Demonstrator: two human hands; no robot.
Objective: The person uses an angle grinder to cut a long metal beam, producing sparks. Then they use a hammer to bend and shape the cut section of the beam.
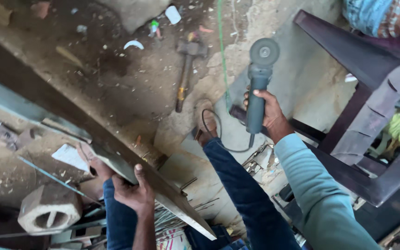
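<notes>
My right hand [268, 111] grips a dark angle grinder [258, 78] by its body, its round disc pointing away from me over the concrete floor. A black cord runs from the grinder back past my foot. My left hand [133, 192] clasps the lower edge of a long flat metal bar [84, 134] that slants from upper left down to lower right across my knees. Both legs are in blue trousers, and a sandalled foot [205, 121] rests on the floor between the bar and the grinder.
A hammer [186, 69] lies on the dirty floor ahead. A dark plastic chair [371, 106] stands at the right. A pale concrete block with holes [49, 210] sits at lower left among metal rods and scraps. Litter is scattered at the top.
</notes>
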